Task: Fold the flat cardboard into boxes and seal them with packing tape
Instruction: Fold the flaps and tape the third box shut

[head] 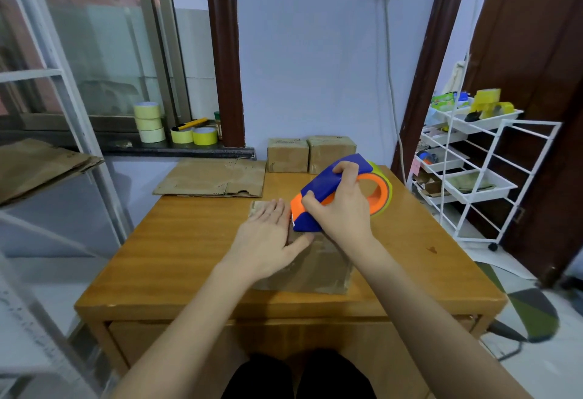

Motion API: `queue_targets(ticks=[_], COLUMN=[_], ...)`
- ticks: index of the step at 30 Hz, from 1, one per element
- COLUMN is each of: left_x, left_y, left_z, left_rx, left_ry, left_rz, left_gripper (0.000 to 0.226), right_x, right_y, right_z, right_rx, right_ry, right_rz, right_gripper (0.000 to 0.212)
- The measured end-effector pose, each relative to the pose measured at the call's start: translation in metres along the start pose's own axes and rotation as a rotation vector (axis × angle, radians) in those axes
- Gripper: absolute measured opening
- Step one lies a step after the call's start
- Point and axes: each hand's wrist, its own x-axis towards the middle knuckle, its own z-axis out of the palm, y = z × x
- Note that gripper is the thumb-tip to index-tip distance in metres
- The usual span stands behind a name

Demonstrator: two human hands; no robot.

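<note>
A folded cardboard box (318, 269) stands in the middle of the wooden table (176, 250). My left hand (268, 238) presses flat on the box's top, fingers straight. My right hand (342, 209) grips a blue and orange tape dispenser (334, 190) that holds a yellow-green roll. The dispenser's front end touches the top of the box just right of my left hand. A stack of flat cardboard (214, 178) lies at the table's far left. Two closed boxes (310, 154) stand side by side at the far edge.
Several rolls of yellow tape (150, 121) and a yellow utility knife (191, 123) sit on the windowsill at the back left. A white wire trolley (473, 174) with trays stands to the right of the table. More flat cardboard (41, 165) rests on a shelf at the left.
</note>
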Motion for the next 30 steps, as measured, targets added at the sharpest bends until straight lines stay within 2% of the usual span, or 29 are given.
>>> queue_targets(ticks=[3, 13, 22, 26, 30], left_x=[0.002, 0.002, 0.002, 0.001, 0.003], left_y=[0.001, 0.006, 0.011, 0.012, 0.015], left_z=[-0.006, -0.009, -0.009, -0.010, -0.010], left_rx=[-0.020, -0.016, -0.006, 0.004, 0.009], left_ry=[-0.087, -0.143, -0.151, -0.173, -0.174], left_rz=[-0.008, -0.033, -0.019, 0.004, 0.006], left_gripper=[0.101, 0.095, 0.099, 0.106, 0.101], right_x=[0.001, 0.002, 0.009, 0.013, 0.006], right_y=[0.001, 0.006, 0.019, 0.035, 0.037], right_z=[0.000, -0.016, -0.038, -0.065, -0.064], right_rx=[0.024, 0.173, 0.349, 0.264, 0.009], right_ry=[-0.005, -0.015, -0.001, 0.043, -0.039], right_rz=[-0.001, 0.056, 0.214, 0.168, 0.058], right_gripper=[0.050, 0.050, 0.047, 0.048, 0.050])
